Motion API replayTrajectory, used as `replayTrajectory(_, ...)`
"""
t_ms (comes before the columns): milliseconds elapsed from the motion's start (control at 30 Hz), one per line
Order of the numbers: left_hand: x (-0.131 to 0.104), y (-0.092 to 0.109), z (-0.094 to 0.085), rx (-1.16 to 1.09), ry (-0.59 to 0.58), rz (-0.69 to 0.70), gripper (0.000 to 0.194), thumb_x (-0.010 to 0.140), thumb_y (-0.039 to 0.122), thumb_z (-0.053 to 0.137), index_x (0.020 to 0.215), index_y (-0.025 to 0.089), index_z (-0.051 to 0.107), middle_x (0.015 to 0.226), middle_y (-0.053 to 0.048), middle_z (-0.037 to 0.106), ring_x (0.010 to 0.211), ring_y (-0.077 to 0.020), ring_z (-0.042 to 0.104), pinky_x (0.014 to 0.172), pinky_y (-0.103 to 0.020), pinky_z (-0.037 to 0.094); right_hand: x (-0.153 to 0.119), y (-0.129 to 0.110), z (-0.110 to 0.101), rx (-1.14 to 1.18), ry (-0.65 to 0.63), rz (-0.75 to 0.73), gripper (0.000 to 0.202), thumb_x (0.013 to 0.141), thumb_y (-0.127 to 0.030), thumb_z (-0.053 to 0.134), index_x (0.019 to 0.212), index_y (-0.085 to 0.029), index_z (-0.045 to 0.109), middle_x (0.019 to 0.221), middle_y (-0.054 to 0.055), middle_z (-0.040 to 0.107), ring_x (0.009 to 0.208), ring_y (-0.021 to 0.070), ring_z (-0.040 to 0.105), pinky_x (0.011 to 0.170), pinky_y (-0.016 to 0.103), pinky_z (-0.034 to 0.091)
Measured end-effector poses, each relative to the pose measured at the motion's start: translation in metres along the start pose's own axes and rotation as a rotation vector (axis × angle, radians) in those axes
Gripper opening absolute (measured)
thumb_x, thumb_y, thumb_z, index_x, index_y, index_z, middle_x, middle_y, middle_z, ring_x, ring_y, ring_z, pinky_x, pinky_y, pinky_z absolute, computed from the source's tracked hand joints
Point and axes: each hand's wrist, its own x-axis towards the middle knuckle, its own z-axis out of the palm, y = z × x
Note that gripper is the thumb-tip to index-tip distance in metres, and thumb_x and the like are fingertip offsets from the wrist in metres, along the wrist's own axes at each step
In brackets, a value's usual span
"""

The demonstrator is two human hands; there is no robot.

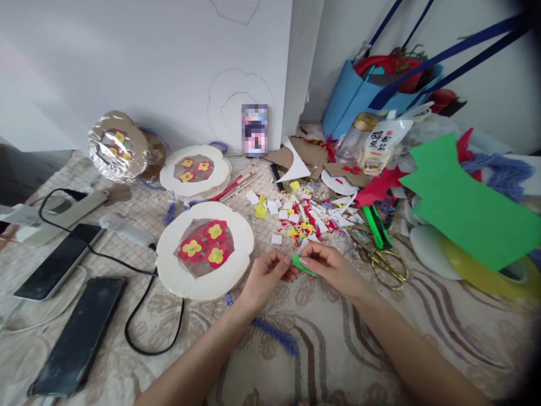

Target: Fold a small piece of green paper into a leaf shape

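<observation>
Between my two hands is a small green paper piece (305, 266), seemingly folded. My left hand (270, 272) pinches its left end, and my right hand (329, 265) grips the other side with thumb and fingers. Just left lies a white scalloped frame (245, 254) with red and yellow paper flowers on a see-through centre. Behind it sits a second white frame (169, 177) with similar flowers. Beyond my fingers are scattered white, red and yellow paper scraps (310, 217). Gold-handled scissors (389, 268) and a green utility knife (372, 226) rest right of my right hand.
A large green paper sheet (477, 208) covers a tape roll at right. Two dark phones (80, 335), a glue gun (127, 231) and a power strip (63, 217) with cables lie left. A lit phone (255, 132) leans on the white board. A blue bag (349, 98) stands behind.
</observation>
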Motion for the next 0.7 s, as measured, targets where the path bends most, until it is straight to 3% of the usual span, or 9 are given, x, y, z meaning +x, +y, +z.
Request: replayTrajectory(700,0.0008,-0.0008,-0.0002,-0.038,-0.032,-0.041,0.029,0.073,0.040,0.066,0.074,0.012,0.062,0.064,-0.003,0.065,0.059,-0.0115,0.058,0.062,-0.025,0.047,0.0006,0.0031,-0.0005,0.055,0.008,0.009,0.016,0.084,-0.030,0.057,0.075,-0.017,0.054,0.067,-0.002,0.049,0.059,0.0094,0.044,0.054,0.023,0.034)
